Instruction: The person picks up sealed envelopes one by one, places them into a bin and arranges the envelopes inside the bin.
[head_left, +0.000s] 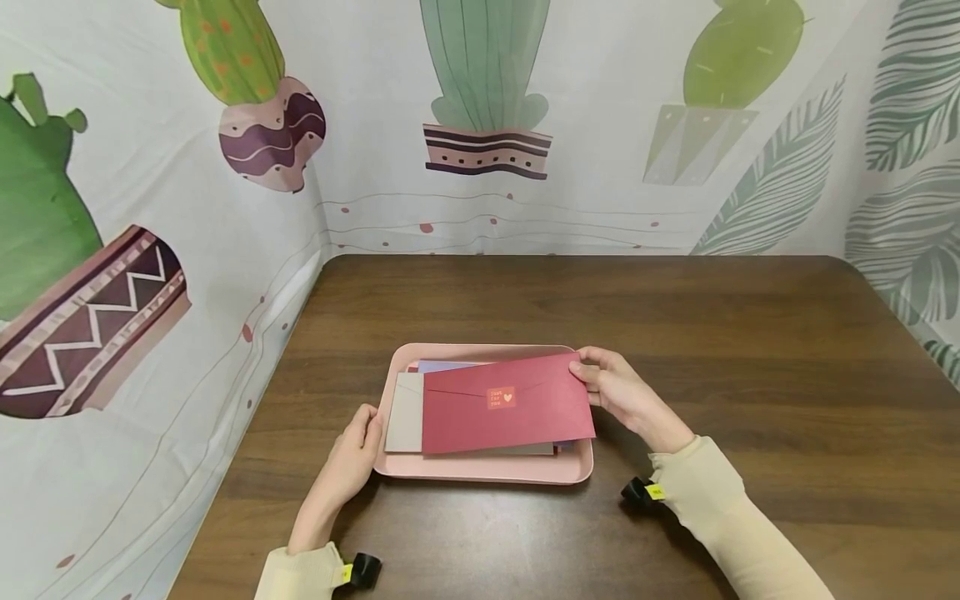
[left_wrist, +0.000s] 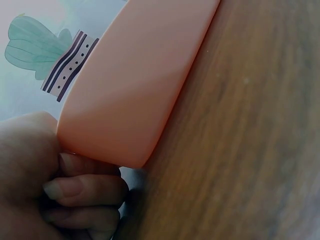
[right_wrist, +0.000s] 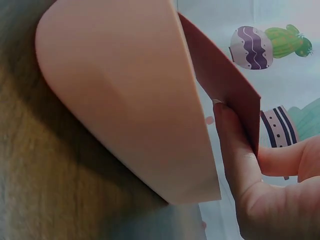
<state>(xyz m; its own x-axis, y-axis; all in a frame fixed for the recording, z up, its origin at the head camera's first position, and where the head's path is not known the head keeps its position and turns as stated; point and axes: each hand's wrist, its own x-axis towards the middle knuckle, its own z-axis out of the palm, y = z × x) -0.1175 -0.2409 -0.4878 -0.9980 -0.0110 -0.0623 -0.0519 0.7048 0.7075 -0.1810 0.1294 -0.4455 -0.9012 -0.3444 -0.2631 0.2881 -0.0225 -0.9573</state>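
Note:
A pink tray sits on the table with a small pile of envelopes in it. My left hand grips the tray's left end; in the left wrist view its fingers curl at the corner of the tray wall. Between thumb and fingers, my right hand pinches the right edge of a red envelope with a "just for you" heart sticker. That edge is raised above the tray rim in the right wrist view. Beneath it show a grey envelope and a lavender one, mostly covered.
The brown wooden table extends behind and to both sides of the tray. A cloth with cactus prints hangs along the back and left edges. Black wrist cameras are strapped at both sleeves.

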